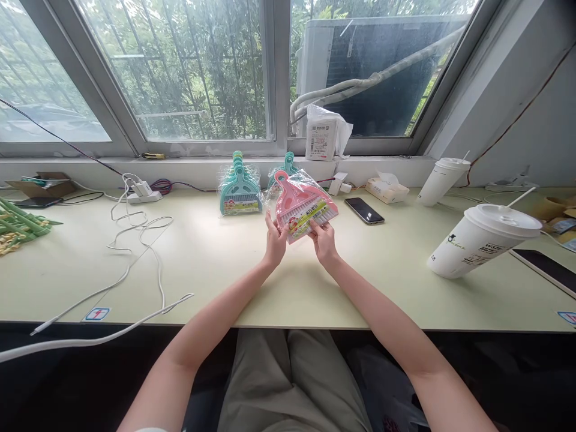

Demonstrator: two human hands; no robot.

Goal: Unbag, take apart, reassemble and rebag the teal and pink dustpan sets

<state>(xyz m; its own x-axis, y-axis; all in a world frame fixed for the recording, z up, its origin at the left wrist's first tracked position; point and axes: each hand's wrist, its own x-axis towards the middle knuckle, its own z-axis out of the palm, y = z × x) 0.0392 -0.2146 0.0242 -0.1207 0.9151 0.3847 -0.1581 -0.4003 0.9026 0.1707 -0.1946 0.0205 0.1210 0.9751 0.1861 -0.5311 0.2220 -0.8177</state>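
Between my hands is a pink mini dustpan and brush set [300,204] in clear plastic, tilted, with a yellow-green label along its lower edge. My left hand [275,240] grips its lower left corner. At the lower right, my right hand [323,240] has its fingers closed on the label edge. Behind, to the left, a stack of wrapped teal dustpan and brush sets [240,191] stands at the back of the table. Another teal set [288,162] is partly hidden behind the pink one.
A phone [364,211], a tissue pack [387,187] and two lidded cups [483,240] [443,180] are on the right. White cables [157,258] sprawl across the left of the table [216,264]. Green stems [22,225] lie far left. A white package [321,138] sits by the window.
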